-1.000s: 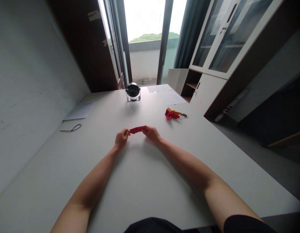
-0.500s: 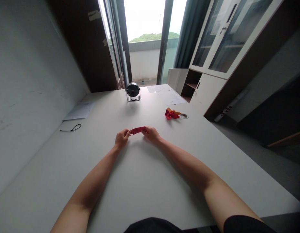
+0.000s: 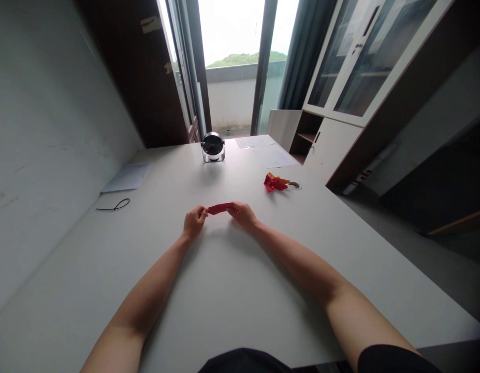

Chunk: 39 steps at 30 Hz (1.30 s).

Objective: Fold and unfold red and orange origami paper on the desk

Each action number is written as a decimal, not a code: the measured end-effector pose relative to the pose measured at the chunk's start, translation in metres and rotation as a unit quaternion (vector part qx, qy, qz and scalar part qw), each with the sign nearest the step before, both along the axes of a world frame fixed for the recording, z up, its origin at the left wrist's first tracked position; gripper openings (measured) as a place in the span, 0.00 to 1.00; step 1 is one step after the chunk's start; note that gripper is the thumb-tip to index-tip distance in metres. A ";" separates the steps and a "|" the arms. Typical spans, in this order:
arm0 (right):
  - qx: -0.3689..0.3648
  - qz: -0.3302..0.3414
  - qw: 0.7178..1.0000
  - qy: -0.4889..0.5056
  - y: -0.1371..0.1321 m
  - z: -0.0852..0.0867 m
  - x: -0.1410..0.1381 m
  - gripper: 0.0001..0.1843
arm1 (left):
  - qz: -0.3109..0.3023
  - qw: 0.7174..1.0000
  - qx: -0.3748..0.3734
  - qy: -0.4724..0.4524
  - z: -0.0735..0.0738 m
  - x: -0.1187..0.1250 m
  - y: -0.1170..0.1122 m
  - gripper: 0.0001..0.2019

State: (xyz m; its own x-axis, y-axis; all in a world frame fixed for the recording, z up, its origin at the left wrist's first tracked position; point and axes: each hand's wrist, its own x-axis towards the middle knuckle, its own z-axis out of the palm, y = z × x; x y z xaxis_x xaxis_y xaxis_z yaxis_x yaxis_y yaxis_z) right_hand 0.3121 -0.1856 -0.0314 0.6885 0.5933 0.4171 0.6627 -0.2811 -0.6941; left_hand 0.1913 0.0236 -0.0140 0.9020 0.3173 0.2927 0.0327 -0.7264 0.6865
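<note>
A narrow strip of folded red paper (image 3: pixel 219 209) spans the gap between my hands, just above the white table (image 3: pixel 224 290). Its left end is pinched in the fingers of my left hand (image 3: pixel 195 219). My right hand (image 3: pixel 243 214) grips the other end, thumb and fingers closed on it. The strip bends slightly near its middle. Beyond my right hand lie red and orange folded paper pieces (image 3: pixel 276 182), touching or close beside a roll of tape (image 3: pixel 294 185).
A round black and silver device on a stand (image 3: pixel 213 147) is at the table's far side. Paper sheets (image 3: pixel 271 151) lie at the back right, more paper (image 3: pixel 126 177) at the left by the wall. A black cable tie (image 3: pixel 114 205) is nearby. A cabinet (image 3: pixel 335 145) stands to the right.
My left hand has shifted very slightly left with its end of the red paper. Otherwise nothing visibly differs.
</note>
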 end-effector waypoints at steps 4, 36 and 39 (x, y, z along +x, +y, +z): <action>-0.013 -0.006 1.000 -0.017 -0.001 0.000 0.001 0.13 | 0.011 1.000 0.014 -0.003 -0.001 0.001 0.002 0.17; -0.011 -0.012 1.000 0.004 -0.002 0.004 -0.002 0.10 | 0.042 0.999 0.001 -0.016 -0.011 0.004 0.008 0.13; -0.019 -0.010 1.000 0.003 -0.003 0.006 -0.002 0.08 | 0.042 0.999 0.001 -0.016 -0.012 0.005 0.008 0.12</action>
State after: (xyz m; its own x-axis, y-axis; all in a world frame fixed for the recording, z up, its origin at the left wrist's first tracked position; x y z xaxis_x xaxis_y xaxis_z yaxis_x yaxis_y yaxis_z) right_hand 0.3103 -0.1885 -0.0257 0.7026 0.5947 0.3907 0.6527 -0.3199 -0.6868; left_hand 0.1959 0.0320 -0.0259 0.8619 0.3916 0.3221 0.0718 -0.7231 0.6870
